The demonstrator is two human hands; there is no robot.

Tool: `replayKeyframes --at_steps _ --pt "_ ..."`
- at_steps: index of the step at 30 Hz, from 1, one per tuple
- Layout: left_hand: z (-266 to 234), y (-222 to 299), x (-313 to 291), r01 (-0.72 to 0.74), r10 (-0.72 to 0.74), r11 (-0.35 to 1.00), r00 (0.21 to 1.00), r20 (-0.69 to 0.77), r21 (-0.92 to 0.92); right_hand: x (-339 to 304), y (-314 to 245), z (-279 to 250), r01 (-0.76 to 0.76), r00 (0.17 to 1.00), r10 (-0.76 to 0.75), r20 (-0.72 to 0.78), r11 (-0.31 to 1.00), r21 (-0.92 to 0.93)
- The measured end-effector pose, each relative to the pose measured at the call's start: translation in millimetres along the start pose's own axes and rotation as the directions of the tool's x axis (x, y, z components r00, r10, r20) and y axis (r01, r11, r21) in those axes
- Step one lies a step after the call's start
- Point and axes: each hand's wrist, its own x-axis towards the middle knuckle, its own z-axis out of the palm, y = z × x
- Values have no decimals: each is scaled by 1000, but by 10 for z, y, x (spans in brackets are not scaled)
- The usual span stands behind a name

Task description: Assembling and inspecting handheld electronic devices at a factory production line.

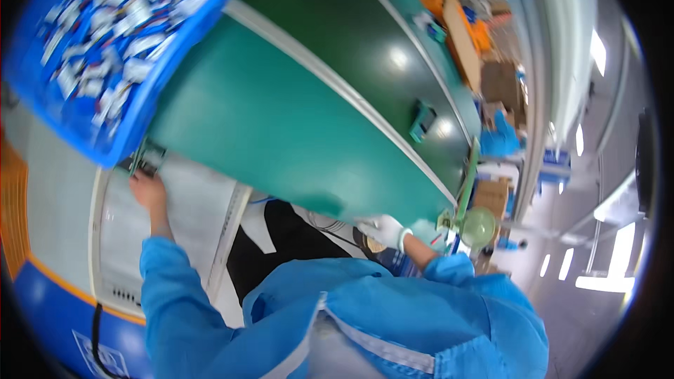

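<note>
My bare left hand is at the left, at the near corner of a blue bin. Its fingers close on a small dark grey device, which they partly cover. Many small white and dark pieces fill the bin. My right hand, in a white glove, lies at the near edge of the green work surface. Its fingers reach to the left, fairly straight, and I see nothing in them. Just below that hand is a round tan object, partly hidden.
Beyond the green surface, a pale rail borders a dark green belt carrying a teal device. A white-framed panel lies below my left hand. At the right stand a round translucent green object and cardboard boxes.
</note>
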Motion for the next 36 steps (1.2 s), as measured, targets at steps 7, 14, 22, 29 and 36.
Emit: replayKeyframes --at_steps 7,14,22,29,36 --pt "927 -464 652 -57 265 878 885 383 -475 788 924 -1022 89 806 0 -591 989 122" --pt "697 -158 75 96 120 860 917 381 -500 1371 1952 -2149 -174 525 285 -802 958 227" --pt "-742 308 -2048 381 96 717 775 625 -583 1973 2497 -2275 -136 466 494 -734 860 492" --pt "-1422 463 -2853 541 -6 604 737 676 -585 2147 2602 -2287 473 841 -103 -531 -339 813" --pt "-2091 1706 -2552 510 400 435 629 666 -742 1002 958 -1557 2 661 -582 -474 -630 777"
